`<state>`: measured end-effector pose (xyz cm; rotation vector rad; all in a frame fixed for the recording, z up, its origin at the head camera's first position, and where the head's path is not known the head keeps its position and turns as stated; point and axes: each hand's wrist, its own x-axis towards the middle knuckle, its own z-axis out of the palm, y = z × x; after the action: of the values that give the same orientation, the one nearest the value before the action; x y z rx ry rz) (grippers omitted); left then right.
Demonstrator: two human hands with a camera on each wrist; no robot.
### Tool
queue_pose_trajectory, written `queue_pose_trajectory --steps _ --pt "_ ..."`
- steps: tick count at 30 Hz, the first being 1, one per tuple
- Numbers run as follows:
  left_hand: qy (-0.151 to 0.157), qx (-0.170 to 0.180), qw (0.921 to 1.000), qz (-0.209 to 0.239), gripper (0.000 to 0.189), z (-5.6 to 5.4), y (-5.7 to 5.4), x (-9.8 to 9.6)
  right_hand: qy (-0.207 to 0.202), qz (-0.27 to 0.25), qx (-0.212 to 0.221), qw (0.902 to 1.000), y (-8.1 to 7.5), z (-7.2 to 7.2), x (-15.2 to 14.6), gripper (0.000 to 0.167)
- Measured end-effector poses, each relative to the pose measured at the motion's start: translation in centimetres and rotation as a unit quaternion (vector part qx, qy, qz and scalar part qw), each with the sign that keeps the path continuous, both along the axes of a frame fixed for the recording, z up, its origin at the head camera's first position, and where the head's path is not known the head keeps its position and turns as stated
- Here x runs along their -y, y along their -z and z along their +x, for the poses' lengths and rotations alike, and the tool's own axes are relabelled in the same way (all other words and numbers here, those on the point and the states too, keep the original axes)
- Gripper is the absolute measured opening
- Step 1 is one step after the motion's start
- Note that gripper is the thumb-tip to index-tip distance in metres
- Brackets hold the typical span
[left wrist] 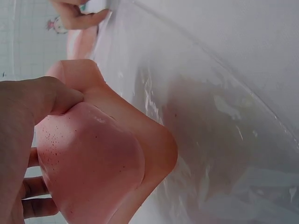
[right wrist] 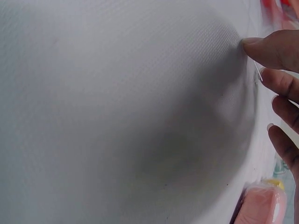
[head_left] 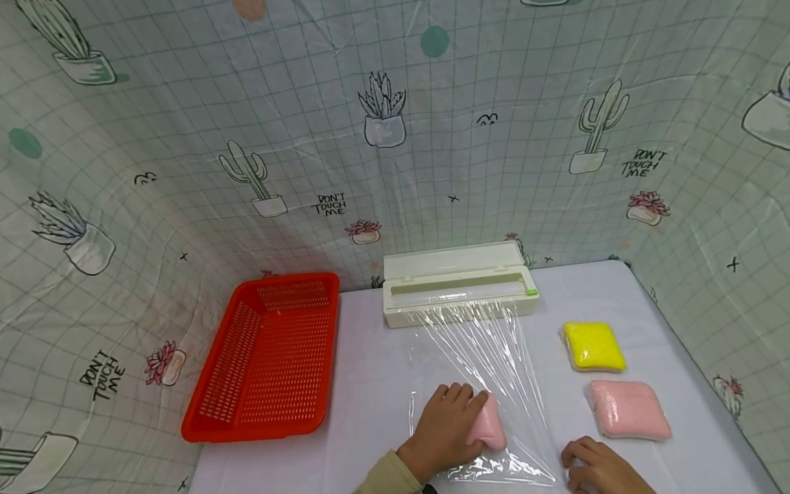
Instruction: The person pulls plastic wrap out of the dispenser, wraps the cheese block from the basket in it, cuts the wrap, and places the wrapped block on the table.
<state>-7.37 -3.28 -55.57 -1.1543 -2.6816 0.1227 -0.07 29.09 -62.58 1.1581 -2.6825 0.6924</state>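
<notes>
My left hand (head_left: 447, 429) grips a soft pink block (head_left: 489, 425), which looks like modelling clay, over a sheet of cling film (head_left: 494, 363). In the left wrist view, the thumb presses into the pink block (left wrist: 93, 158), with other fingers around its far side. The film runs from a white dispenser box (head_left: 459, 315), its lid raised. My right hand (head_left: 599, 470) is at the film's near right corner, fingers loosely bent. In the right wrist view, the right hand's thumb (right wrist: 271, 49) and forefinger stand apart beside a thin film edge.
A red perforated basket (head_left: 330, 357) stands at the left. At the right lie a wrapped yellow block (head_left: 594, 346) and a wrapped pink block (head_left: 629, 409). A patterned cloth (head_left: 432, 171) hangs behind and at both sides of the white table (head_left: 370, 384).
</notes>
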Motion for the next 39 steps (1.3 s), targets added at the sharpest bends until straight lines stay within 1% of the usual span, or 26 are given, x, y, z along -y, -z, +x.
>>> queue_pose_trajectory --steps 6,10,14,18,21,24,27,30,33,36,38,39 --pt "0.001 0.009 0.9999 -0.014 0.07 0.1 0.2 -0.5 -0.002 -0.015 -0.02 0.9997 0.2 -0.2 0.1 0.032" --pt "0.0 0.015 0.9996 -0.025 0.071 0.1 0.5 -0.7 -0.002 -0.023 -0.038 0.999 0.2 -0.2 0.2 0.035" --pt "-0.004 0.006 0.9993 -0.037 0.072 0.1 0.7 -0.8 -0.004 -0.027 -0.047 0.9985 0.2 -0.3 0.3 0.036" --pt "-0.005 -0.009 0.9991 -0.04 0.074 0.0 1.0 -1.0 -0.005 -0.021 -0.039 0.999 0.2 -0.3 0.2 0.034" --pt "-0.006 -0.013 0.999 -0.043 0.077 -0.1 1.4 -1.1 -0.005 -0.009 -0.022 0.9997 0.2 -0.2 0.1 0.031" --pt "-0.009 -0.008 0.9986 -0.051 0.081 -0.1 2.0 -1.2 -0.002 -0.001 -0.014 0.9999 0.2 -0.1 0.1 0.028" --pt "-0.014 0.01 0.9985 -0.053 0.082 0.1 2.2 -1.0 0.0 0.001 -0.012 0.9999 0.2 0.0 0.1 0.026" --pt "-0.02 0.016 0.9993 -0.029 0.081 0.6 2.5 -0.2 0.001 0.006 -0.004 1.0 0.1 0.0 0.1 0.025" --pt "-0.023 0.002 0.9996 0.015 0.08 1.1 2.8 1.1 0.0 0.012 0.006 0.9999 0.0 0.0 0.0 0.024" --pt "-0.02 -0.001 0.9983 0.055 0.074 1.5 3.1 2.9 -0.003 0.007 -0.01 0.9999 0.1 -0.2 0.0 0.027" --pt "-0.013 0.015 0.998 0.06 0.069 1.7 3.2 4.2 -0.003 0.002 -0.021 0.9998 0.1 -0.2 0.0 0.029" --pt "-0.006 0.031 0.9978 0.058 0.065 1.9 3.2 4.9 -0.003 0.002 -0.021 0.9998 0.2 -0.3 -0.1 0.029"
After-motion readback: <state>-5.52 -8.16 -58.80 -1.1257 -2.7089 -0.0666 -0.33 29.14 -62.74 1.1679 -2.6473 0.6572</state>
